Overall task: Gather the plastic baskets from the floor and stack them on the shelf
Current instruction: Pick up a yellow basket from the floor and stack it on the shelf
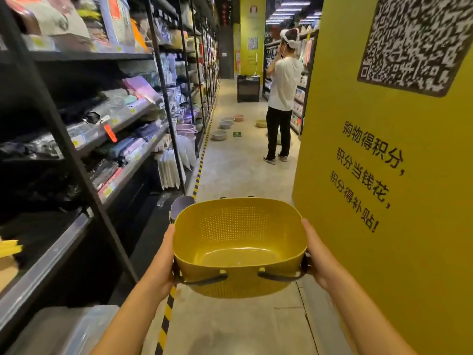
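Observation:
I hold a yellow perforated plastic basket (239,242) with dark handles in front of me, above the aisle floor. My left hand (163,262) grips its left side and my right hand (317,254) grips its right side. A grey-purple basket rim (181,204) peeks out just behind its far left corner. Further down the aisle several baskets lie on the floor: a grey one (218,135), two more grey ones (226,123), a pink one (238,117) and a yellow one (261,123). Stacked pink basins (185,129) sit on the left shelving.
Dark shelving (107,129) full of packaged goods lines the left side, edged by a yellow-black floor stripe (202,160). A yellow pillar (384,190) with a QR code stands close on my right. A person in a white shirt (281,98) stands in the aisle ahead.

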Demonstrator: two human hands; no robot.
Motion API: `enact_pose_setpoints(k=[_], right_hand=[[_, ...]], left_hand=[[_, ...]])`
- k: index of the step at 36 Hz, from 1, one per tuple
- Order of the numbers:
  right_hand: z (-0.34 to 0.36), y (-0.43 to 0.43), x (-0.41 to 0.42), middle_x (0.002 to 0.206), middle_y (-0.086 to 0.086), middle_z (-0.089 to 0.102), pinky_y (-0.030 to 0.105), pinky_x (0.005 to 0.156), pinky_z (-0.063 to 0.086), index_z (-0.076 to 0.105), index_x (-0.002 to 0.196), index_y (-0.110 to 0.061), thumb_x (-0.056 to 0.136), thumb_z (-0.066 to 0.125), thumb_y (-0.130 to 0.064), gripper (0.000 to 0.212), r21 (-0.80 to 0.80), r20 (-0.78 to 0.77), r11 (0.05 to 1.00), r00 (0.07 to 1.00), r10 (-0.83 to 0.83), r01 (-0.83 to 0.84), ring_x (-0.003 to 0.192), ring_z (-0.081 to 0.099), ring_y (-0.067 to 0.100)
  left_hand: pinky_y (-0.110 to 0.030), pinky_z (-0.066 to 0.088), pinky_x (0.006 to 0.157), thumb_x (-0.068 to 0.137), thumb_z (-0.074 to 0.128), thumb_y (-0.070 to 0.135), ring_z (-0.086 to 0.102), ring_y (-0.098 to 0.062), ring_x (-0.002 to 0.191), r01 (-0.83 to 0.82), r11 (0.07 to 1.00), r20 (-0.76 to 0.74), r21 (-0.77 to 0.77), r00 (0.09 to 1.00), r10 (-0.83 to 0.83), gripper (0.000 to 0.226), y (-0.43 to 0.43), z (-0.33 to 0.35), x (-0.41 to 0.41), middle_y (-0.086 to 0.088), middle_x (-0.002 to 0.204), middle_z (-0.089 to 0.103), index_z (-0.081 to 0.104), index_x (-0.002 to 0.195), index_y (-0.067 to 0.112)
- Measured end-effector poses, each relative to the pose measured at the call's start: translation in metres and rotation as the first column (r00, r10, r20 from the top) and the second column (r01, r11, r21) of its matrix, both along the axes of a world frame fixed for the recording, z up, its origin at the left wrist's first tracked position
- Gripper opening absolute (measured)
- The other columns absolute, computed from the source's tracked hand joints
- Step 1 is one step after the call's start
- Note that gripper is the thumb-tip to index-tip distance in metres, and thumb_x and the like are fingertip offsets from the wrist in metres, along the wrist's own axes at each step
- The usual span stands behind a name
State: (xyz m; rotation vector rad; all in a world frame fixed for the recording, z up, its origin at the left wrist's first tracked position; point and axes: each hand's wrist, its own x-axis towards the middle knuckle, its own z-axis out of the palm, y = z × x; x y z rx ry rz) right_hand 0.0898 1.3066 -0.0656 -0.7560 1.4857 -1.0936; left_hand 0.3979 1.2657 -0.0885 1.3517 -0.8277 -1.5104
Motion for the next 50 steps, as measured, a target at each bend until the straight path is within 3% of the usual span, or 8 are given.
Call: enact_pose_setpoints(k=[6, 11, 21, 27, 32, 38, 45, 50], right_hand=[[-0.006, -0.079, -0.014, 0.101, -0.010, 0.061, 0.048, 0.105, 0.043, 0.054, 0.095, -0.046, 0.095, 0.033, -0.071, 0.032, 0.006, 0.012, 1.000, 1.000, 0.002, -0.002, 0.095, 0.056, 0.014], [-0.013, -0.160, -0.039, 0.100, -0.011, 0.059, 0.045, 0.100, 0.044, 0.052, 0.104, -0.045, 0.097, 0.032, -0.069, 0.032, -0.018, 0.020, 1.000, 1.000, 0.018, -0.018, 0.091, 0.054, 0.011], [-0.009, -0.333, -0.088, 0.097, -0.012, 0.059, 0.040, 0.091, 0.042, 0.051, 0.095, -0.045, 0.099, 0.029, -0.065, 0.031, -0.017, 0.040, 0.996, 0.995, 0.089, -0.089, 0.086, 0.053, 0.008], [-0.013, -0.422, -0.101, 0.098, -0.014, 0.058, 0.043, 0.094, 0.045, 0.049, 0.109, -0.043, 0.099, 0.029, -0.065, 0.031, -0.012, 0.023, 0.995, 0.995, 0.096, -0.096, 0.087, 0.053, 0.009], [-0.014, -0.500, -0.091, 0.095, -0.015, 0.058, 0.041, 0.092, 0.042, 0.051, 0.092, -0.047, 0.101, 0.029, -0.062, 0.028, -0.004, -0.004, 0.993, 0.993, 0.119, -0.119, 0.087, 0.054, 0.009], [-0.023, -0.606, -0.064, 0.098, -0.012, 0.060, 0.043, 0.098, 0.045, 0.054, 0.104, -0.040, 0.099, 0.032, -0.066, 0.034, 0.027, 0.000, 0.990, 0.991, 0.136, -0.136, 0.090, 0.055, 0.013], [-0.018, -0.737, -0.014, 0.100, -0.017, 0.058, 0.043, 0.099, 0.040, 0.053, 0.096, -0.047, 0.100, 0.028, -0.064, 0.030, 0.011, -0.032, 0.983, 0.983, 0.181, -0.181, 0.091, 0.053, 0.009], [-0.012, -0.821, 0.029, 0.094, -0.015, 0.063, 0.040, 0.094, 0.043, 0.058, 0.092, -0.042, 0.101, 0.030, -0.061, 0.036, 0.024, -0.058, 0.978, 0.976, 0.209, -0.208, 0.088, 0.058, 0.010]], left_hand=[[-0.059, 0.046, 0.104, 0.067, 0.064, 0.086, 0.057, -0.033, 0.121, -0.006, 1.000, 0.012, 0.016, 1.000, 0.006, 0.086, -0.082, -0.011, -0.011, -0.006, 0.132, 0.061, 0.054, 0.136, 0.036], [-0.055, 0.053, 0.097, 0.087, 0.057, 0.072, 0.061, -0.030, 0.120, 0.041, 0.993, 0.030, -0.112, 0.999, -0.038, 0.059, -0.159, -0.013, -0.034, -0.005, 0.132, 0.063, 0.054, 0.135, 0.039], [-0.049, 0.058, 0.089, 0.093, 0.051, 0.066, 0.068, -0.030, 0.111, -0.038, 0.995, -0.025, -0.089, 0.999, 0.036, 0.051, -0.303, -0.006, -0.088, -0.005, 0.118, 0.073, 0.059, 0.132, 0.033], [-0.046, 0.059, 0.088, 0.092, 0.055, 0.065, 0.063, -0.030, 0.120, -0.059, 0.989, 0.026, -0.139, 0.998, 0.063, 0.050, -0.390, -0.017, -0.094, -0.006, 0.134, 0.062, 0.057, 0.134, 0.039], [-0.055, 0.055, 0.095, 0.083, 0.059, 0.076, 0.063, -0.031, 0.121, -0.082, 0.992, -0.017, -0.092, 0.997, 0.081, 0.061, -0.458, -0.032, -0.081, -0.004, 0.133, 0.065, 0.057, 0.134, 0.042], [-0.041, 0.055, 0.081, 0.089, 0.052, 0.072, 0.065, -0.023, 0.114, -0.114, 0.991, -0.041, -0.065, 0.993, 0.111, 0.051, -0.554, -0.037, -0.061, 0.004, 0.121, 0.071, 0.065, 0.127, 0.040], [-0.055, 0.049, 0.104, 0.076, 0.060, 0.083, 0.064, -0.030, 0.120, -0.140, 0.990, -0.109, -0.034, 0.985, 0.136, 0.069, -0.678, -0.043, -0.007, -0.002, 0.129, 0.070, 0.065, 0.129, 0.039], [-0.050, 0.051, 0.101, 0.095, 0.050, 0.065, 0.069, -0.029, 0.114, -0.158, 0.983, -0.161, -0.090, 0.977, 0.142, 0.053, -0.752, -0.041, 0.031, -0.007, 0.126, 0.071, 0.064, 0.133, 0.029]])
